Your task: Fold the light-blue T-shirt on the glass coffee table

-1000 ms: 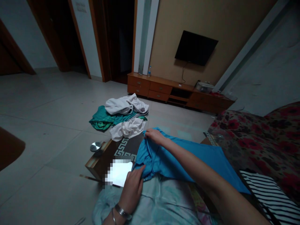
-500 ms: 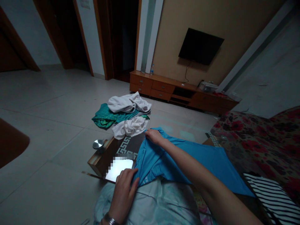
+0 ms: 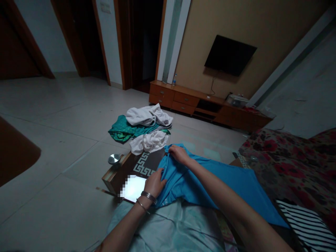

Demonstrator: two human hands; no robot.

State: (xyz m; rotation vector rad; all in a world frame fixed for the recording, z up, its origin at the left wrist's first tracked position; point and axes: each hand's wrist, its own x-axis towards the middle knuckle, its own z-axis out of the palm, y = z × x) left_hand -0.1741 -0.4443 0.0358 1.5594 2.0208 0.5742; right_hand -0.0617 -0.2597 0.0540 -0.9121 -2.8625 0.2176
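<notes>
A low wooden desk (image 3: 115, 175) with a dark top bordered in a white Greek-key pattern holds a round metal dish (image 3: 114, 159) and a glowing white screen (image 3: 132, 188), blurred out. Just beyond it, a crumpled white garment (image 3: 149, 142), a white hooded top (image 3: 148, 116) and a teal-green cloth (image 3: 122, 128) lie heaped on the grey tile floor (image 3: 52, 105). To the right sits a red-floral sofa (image 3: 286, 161) with a black-and-white striped cloth (image 3: 306, 220). Farther off, a black wall-mounted television (image 3: 230, 55) hangs above a long orange-brown wooden cabinet (image 3: 183, 99) carrying a plastic water bottle (image 3: 174, 79).
</notes>
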